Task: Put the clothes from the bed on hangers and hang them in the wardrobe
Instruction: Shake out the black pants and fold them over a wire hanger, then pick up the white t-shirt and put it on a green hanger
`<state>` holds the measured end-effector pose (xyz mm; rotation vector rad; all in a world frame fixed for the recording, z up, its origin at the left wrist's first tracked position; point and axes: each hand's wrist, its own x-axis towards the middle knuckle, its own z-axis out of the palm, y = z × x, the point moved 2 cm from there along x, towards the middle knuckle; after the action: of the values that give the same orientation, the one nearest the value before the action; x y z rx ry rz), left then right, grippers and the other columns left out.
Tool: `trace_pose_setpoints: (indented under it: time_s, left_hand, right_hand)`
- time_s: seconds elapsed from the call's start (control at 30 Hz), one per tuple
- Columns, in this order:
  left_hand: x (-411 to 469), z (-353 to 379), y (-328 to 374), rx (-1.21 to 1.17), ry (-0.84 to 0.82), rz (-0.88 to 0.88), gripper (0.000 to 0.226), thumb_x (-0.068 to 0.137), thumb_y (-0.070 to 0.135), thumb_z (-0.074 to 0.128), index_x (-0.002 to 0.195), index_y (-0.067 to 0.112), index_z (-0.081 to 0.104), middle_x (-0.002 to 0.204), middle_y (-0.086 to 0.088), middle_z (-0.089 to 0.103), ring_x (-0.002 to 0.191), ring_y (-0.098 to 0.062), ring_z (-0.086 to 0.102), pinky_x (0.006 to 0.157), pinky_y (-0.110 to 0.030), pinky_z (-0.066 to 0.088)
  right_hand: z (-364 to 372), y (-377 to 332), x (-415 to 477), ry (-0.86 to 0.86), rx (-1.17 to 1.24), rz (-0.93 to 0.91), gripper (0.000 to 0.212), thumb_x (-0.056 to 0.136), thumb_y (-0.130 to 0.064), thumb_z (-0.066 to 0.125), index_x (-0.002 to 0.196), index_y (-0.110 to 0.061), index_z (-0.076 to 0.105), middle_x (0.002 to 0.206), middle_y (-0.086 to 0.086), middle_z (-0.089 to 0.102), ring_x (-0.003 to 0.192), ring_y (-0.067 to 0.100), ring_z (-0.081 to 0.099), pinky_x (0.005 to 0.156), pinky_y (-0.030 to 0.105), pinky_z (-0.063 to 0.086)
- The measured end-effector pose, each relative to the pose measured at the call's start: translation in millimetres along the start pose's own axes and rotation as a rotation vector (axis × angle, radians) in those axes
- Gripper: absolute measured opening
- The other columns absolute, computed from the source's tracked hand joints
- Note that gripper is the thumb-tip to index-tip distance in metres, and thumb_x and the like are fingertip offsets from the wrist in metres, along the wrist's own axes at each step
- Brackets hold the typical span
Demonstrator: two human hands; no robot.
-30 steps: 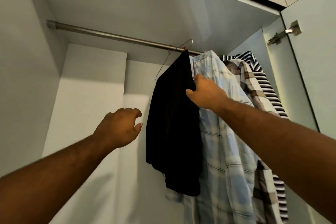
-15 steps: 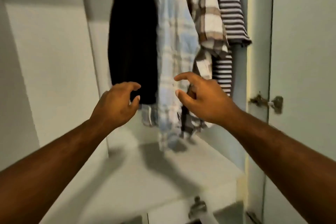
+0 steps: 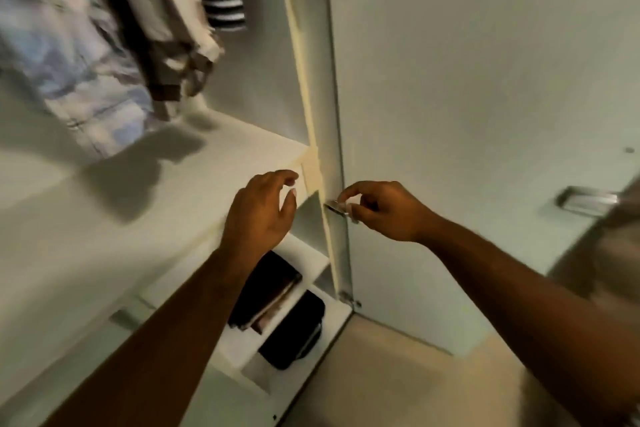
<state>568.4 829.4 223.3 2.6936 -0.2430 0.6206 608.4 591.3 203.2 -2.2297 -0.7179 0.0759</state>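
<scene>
Left hand (image 3: 258, 215): fingers loosely curled, released, holding nothing, near shelf (image 3: 194, 184).
Right hand (image 3: 381, 210): empty, fingertips by door hinge (image 3: 337, 207).
Clothes (image 3: 69, 55): hanging far left, blurred.

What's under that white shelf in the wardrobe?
Under the white shelf are lower compartments holding dark folded items and a black item. The left forearm covers the rest.

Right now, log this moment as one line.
left hand: open, empty | right hand: empty, by door hinge | shirts: hung | wardrobe door: open
</scene>
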Motion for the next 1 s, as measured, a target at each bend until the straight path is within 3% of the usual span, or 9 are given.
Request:
trace_pose_setpoints:
  time_s: [0.2, 0.33, 0.43, 0.57, 0.7, 0.8, 1.0]
  left_hand:
    - [-9.1, 129.9, 60.5, -0.268, -0.335, 0.189, 0.026, 0.099, 0.027, 0.056, 0.123, 0.021, 0.065, 0.116, 0.002, 0.069, 0.107, -0.018, 0.064, 0.092, -0.039, 0.054]
    - [-24.8, 184.4, 133.2, -0.347, -0.483, 0.363, 0.027, 0.101, 0.029, 0.055, 0.125, 0.022, 0.065, 0.119, 0.004, 0.069, 0.109, -0.015, 0.063, 0.091, -0.027, 0.051]
    - [-36.0, 213.0, 203.8, -0.421, -0.582, 0.516, 0.027, 0.101, 0.029, 0.056, 0.125, 0.020, 0.066, 0.121, 0.002, 0.069, 0.109, -0.016, 0.064, 0.093, -0.030, 0.054]
    - [-41.8, 239.0, 294.3, -0.465, -0.669, 0.700, 0.027, 0.102, 0.031, 0.055, 0.125, 0.022, 0.065, 0.122, 0.004, 0.069, 0.109, -0.014, 0.064, 0.094, -0.030, 0.055]
    - [-49.9, 271.5, 389.2, -0.492, -0.728, 0.862, 0.026, 0.102, 0.032, 0.055, 0.123, 0.021, 0.066, 0.116, 0.003, 0.071, 0.103, -0.013, 0.065, 0.089, -0.027, 0.054]
    - [-63.6, 304.2, 462.3, -0.492, -0.782, 0.946, 0.026, 0.100, 0.032, 0.055, 0.121, 0.021, 0.067, 0.113, 0.002, 0.072, 0.100, -0.015, 0.066, 0.088, -0.032, 0.056]
    - [-100.0, 355.3, 601.4, -0.467, -0.878, 1.081, 0.028, 0.100, 0.030, 0.056, 0.124, 0.018, 0.066, 0.118, -0.002, 0.070, 0.105, -0.017, 0.065, 0.092, -0.031, 0.052]
  right_hand:
    - [9.4, 75.6, -104.5, 0.099, -0.046, 0.401, 0.018, 0.101, -0.023, 0.058, 0.113, -0.027, 0.070, 0.049, -0.013, 0.052, 0.050, 0.005, 0.051, 0.060, 0.015, 0.041]
    - [-3.4, 104.3, -188.8, 0.200, -0.050, 0.658, 0.019, 0.100, -0.020, 0.057, 0.112, -0.026, 0.070, 0.048, -0.022, 0.055, 0.050, 0.000, 0.054, 0.060, 0.014, 0.040]
    - [-23.0, 122.5, -254.9, 0.339, -0.054, 0.815, 0.019, 0.097, -0.019, 0.059, 0.110, -0.026, 0.072, 0.053, -0.017, 0.060, 0.052, -0.001, 0.056, 0.060, 0.011, 0.040]
    - [-54.5, 144.9, -330.1, 0.509, 0.015, 0.928, 0.020, 0.098, -0.016, 0.058, 0.104, -0.030, 0.071, 0.072, -0.006, 0.066, 0.052, -0.002, 0.058, 0.063, 0.019, 0.047]
    - [-87.2, 171.7, -406.6, 0.674, 0.032, 1.003, 0.020, 0.099, -0.012, 0.059, 0.111, -0.015, 0.074, 0.064, -0.017, 0.057, 0.050, -0.009, 0.055, 0.055, 0.007, 0.042]
    - [-111.8, 200.4, -464.5, 0.768, 0.087, 1.062, 0.020, 0.099, -0.008, 0.057, 0.112, -0.009, 0.073, 0.060, -0.014, 0.056, 0.045, -0.008, 0.053, 0.049, 0.007, 0.041]
    - [-156.8, 253.7, -567.2, 0.866, 0.140, 1.150, 0.018, 0.099, -0.015, 0.057, 0.107, -0.017, 0.074, 0.067, -0.009, 0.063, 0.050, -0.002, 0.056, 0.054, 0.015, 0.045]
